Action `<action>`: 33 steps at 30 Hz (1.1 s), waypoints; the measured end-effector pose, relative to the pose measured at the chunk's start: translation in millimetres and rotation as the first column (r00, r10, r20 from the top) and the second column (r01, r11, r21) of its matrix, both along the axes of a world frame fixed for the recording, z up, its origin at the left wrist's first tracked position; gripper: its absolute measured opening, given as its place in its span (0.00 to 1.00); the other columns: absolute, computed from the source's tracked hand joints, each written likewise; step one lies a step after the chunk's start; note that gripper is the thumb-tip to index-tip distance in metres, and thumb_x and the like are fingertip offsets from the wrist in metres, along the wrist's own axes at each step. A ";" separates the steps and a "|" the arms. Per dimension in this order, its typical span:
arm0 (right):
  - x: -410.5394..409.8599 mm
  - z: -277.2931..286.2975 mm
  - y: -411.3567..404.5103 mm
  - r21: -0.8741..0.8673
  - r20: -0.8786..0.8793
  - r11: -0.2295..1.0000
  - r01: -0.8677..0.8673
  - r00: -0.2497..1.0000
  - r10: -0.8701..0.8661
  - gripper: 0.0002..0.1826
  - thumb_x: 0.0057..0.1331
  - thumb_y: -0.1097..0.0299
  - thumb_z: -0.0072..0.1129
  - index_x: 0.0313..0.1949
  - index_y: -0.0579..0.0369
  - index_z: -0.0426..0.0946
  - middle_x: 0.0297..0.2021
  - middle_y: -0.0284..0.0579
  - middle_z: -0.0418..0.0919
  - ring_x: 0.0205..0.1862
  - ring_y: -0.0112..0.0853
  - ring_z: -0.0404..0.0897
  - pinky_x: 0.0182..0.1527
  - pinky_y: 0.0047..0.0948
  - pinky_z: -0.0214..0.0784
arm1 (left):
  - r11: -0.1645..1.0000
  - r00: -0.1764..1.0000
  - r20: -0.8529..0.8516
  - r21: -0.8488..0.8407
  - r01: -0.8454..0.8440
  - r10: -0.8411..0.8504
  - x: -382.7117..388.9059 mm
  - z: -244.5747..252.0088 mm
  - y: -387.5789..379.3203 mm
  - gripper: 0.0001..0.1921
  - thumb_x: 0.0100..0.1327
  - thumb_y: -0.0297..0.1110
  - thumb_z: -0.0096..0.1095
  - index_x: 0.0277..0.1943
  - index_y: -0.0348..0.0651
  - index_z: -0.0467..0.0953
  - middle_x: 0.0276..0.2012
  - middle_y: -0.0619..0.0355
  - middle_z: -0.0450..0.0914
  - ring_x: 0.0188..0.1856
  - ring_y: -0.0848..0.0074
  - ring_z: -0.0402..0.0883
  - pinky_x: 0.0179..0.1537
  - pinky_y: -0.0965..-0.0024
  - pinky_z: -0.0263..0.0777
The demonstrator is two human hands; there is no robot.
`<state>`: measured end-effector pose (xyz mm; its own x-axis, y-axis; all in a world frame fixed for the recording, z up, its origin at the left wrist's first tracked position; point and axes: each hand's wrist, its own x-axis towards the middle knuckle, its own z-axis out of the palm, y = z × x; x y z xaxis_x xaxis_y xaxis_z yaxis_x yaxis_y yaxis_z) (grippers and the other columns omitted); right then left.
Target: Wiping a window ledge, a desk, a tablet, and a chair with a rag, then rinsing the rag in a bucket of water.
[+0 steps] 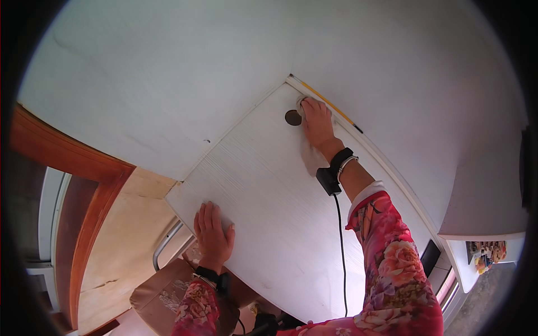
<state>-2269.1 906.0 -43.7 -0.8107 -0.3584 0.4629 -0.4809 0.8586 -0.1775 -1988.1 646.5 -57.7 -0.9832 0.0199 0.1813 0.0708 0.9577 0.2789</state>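
Observation:
My right hand [317, 122] is closed around a pale, crumpled cloth [301, 103], pressed to a white desktop [269, 168] near its far corner. Just left of the cloth is a round, dark cable hole [293, 118] in the surface. The hand covers most of the cloth. My left hand [213, 235] lies on the desktop by its left edge, fingers together, thumb apart, with nothing visible in it. A wrist-worn black device [328, 180] with a cable [341, 252] sits on my right wrist.
A thin yellow stick with dark ends [328, 101] lies along the ledge [386, 168] against the wall. To the left stand a brown padded chair [155, 294] with a metal tube [166, 243], and a wooden door frame [101, 201]. A white shelf [462, 260] is at right.

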 end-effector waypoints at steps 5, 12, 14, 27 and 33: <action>-30.5 -10.1 -24.0 0.125 0.012 0.964 0.235 0.971 -0.239 0.17 0.53 0.76 0.50 0.44 0.55 0.68 0.48 0.40 0.68 0.53 0.38 0.63 0.54 0.37 0.55 | 1.000 1.000 0.004 0.023 0.015 -0.015 -0.9 -1.0 -2.1 0.29 0.59 0.43 0.49 0.57 0.31 0.57 0.59 0.41 0.58 0.62 0.50 0.55 0.62 0.49 0.46; -55.6 -23.6 -43.6 0.121 -0.107 0.954 0.276 0.959 -0.264 0.19 0.53 0.75 0.50 0.47 0.54 0.66 0.49 0.41 0.68 0.54 0.39 0.63 0.54 0.37 0.54 | 0.999 0.999 0.034 0.041 0.011 -0.012 -1.7 -1.6 -1.7 0.29 0.58 0.43 0.50 0.57 0.32 0.57 0.59 0.42 0.58 0.62 0.50 0.54 0.61 0.48 0.47; -61.7 -25.8 -34.3 0.118 -0.137 0.955 0.273 0.957 -0.256 0.19 0.53 0.74 0.50 0.47 0.54 0.67 0.49 0.41 0.68 0.53 0.40 0.63 0.54 0.38 0.53 | 0.999 0.999 0.051 0.049 0.007 -0.010 -3.2 -0.8 -2.8 0.29 0.58 0.43 0.51 0.57 0.32 0.58 0.59 0.42 0.58 0.62 0.50 0.54 0.61 0.49 0.46; -76.8 -5.0 -61.0 0.191 -0.009 0.952 0.240 0.970 -0.243 0.18 0.55 0.69 0.51 0.46 0.56 0.67 0.50 0.43 0.67 0.53 0.38 0.62 0.55 0.36 0.53 | 0.999 0.997 0.076 0.046 0.015 -0.019 -3.0 -0.7 -5.7 0.31 0.56 0.42 0.53 0.58 0.30 0.57 0.59 0.42 0.57 0.63 0.50 0.53 0.62 0.48 0.44; -44.0 -0.8 -30.7 0.302 0.017 0.911 0.280 0.954 -0.299 0.15 0.57 0.70 0.48 0.45 0.57 0.68 0.48 0.44 0.69 0.52 0.38 0.64 0.54 0.36 0.54 | 1.000 0.996 0.089 0.018 0.006 -0.008 -1.3 1.2 -5.0 0.31 0.56 0.41 0.53 0.58 0.32 0.56 0.60 0.42 0.56 0.63 0.52 0.52 0.62 0.50 0.43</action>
<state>-2313.1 875.2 -44.5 -0.9229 -0.2153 0.3191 -0.1994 0.9765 0.0821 -1989.3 641.5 -56.6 -0.9953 0.0243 0.0939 0.0516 0.9521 0.3013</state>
